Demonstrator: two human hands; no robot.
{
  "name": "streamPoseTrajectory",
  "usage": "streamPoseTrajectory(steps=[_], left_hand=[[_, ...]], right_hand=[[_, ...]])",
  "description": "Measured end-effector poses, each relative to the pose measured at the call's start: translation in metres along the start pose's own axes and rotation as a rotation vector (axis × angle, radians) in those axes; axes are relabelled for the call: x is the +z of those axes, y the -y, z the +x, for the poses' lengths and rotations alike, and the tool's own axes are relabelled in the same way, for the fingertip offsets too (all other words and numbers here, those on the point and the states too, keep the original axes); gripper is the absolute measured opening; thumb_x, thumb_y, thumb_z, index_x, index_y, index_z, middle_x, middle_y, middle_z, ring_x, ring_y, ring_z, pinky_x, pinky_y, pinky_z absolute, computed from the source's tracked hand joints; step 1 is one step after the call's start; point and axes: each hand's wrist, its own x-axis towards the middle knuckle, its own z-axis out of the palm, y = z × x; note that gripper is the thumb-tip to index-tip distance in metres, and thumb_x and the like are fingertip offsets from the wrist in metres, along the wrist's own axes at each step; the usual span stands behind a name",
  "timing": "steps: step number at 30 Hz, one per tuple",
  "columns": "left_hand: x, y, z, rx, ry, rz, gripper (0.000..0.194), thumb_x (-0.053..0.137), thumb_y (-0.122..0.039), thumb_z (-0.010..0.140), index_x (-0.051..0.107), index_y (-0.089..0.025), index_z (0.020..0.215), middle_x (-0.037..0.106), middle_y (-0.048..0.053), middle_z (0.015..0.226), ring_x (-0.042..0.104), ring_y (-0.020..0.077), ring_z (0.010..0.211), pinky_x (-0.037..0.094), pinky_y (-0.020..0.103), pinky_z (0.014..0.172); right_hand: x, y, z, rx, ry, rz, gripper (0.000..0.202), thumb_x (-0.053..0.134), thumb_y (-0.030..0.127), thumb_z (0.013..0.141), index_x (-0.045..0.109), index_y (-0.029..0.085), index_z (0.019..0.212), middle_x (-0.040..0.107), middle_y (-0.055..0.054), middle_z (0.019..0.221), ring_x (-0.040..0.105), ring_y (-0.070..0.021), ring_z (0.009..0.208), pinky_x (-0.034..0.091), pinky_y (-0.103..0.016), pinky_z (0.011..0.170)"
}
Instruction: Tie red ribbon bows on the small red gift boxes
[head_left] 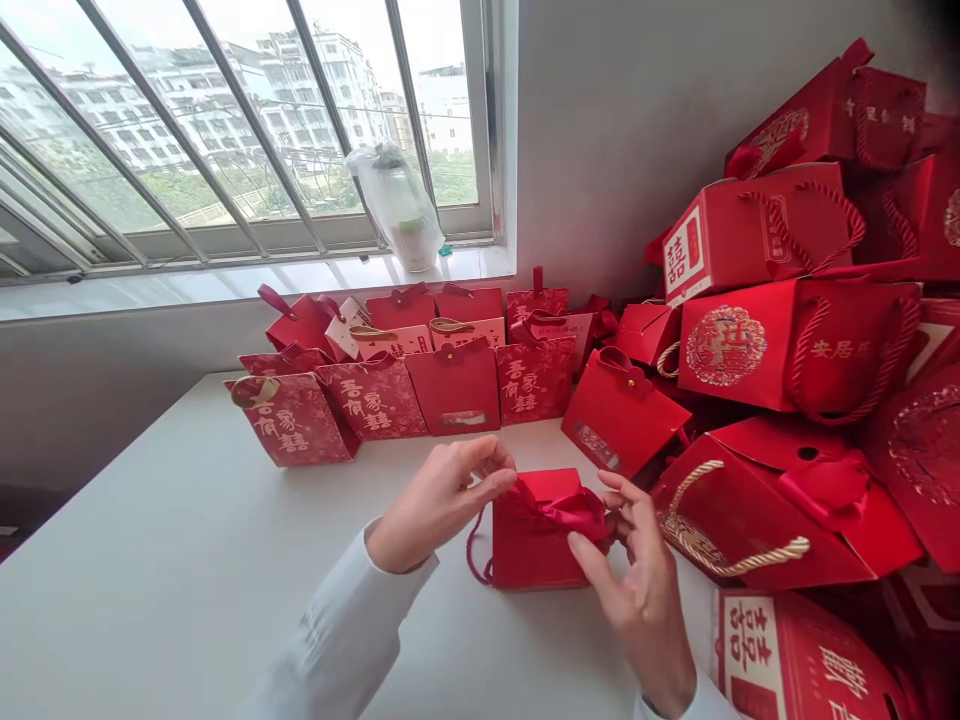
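"Where's the red box [536,565]?"
"On the white table [187,560], between the hands, a ribbon bow [570,515] across it. Contents hidden."
"Fingers?"
"Left hand [442,495]: curled at its upper left corner; I can't tell if pinching. Right hand [641,590]: thumb and forefinger apart by the bow, any grip unclear."
"The plastic bag [375,185]?"
"On the windowsill [300,285], with something cup-shaped [412,240] inside."

Ribbon-tied red gift box [525,562]: right edge partly hidden behind the right hand [641,595].
Gift-box pile [776,350], right of that box: outermost boxes cut off.
Plastic bag [397,195], beyond that box: contents too hazy to tell.
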Motion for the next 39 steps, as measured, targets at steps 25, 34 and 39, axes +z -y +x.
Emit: streamPoseTrajectory(steps=[25,34,39], left_hand=[[-0.002,-0.005,-0.016,-0.025,0.128,0.222,0.015,0.056,-0.033,0.081,0.059,-0.019,0.075,0.061,-0.001,0.077,0.05,0.0134,0.07,0.035,0.021,0.058],[-0.005,-0.006,-0.013,0.003,0.086,0.044,0.03,0.038,-0.037,0.09,0.053,-0.018,0.072,0.055,-0.003,0.067,0.043,0.0094,0.059,0.03,0.02,0.051],[-0.002,-0.004,-0.011,-0.018,0.052,0.001,0.021,0.04,-0.03,0.09,0.046,-0.019,0.074,0.052,-0.005,0.065,0.042,0.0092,0.059,0.032,0.019,0.053]], right_hand=[[-0.005,0.004,0.002,-0.003,-0.188,0.239,0.013,0.06,0.031,0.085,0.055,0.022,0.092,0.056,0.0,0.085,0.055,-0.0112,0.073,0.047,-0.019,0.063],[-0.008,0.012,-0.008,-0.128,-0.093,0.177,0.022,0.051,0.033,0.09,0.058,0.025,0.11,0.063,-0.003,0.098,0.06,-0.0178,0.092,0.049,-0.026,0.074],[-0.008,0.013,-0.008,-0.189,-0.046,0.003,0.04,0.048,0.029,0.091,0.047,0.028,0.13,0.06,-0.005,0.12,0.056,-0.0215,0.111,0.049,-0.03,0.084]])
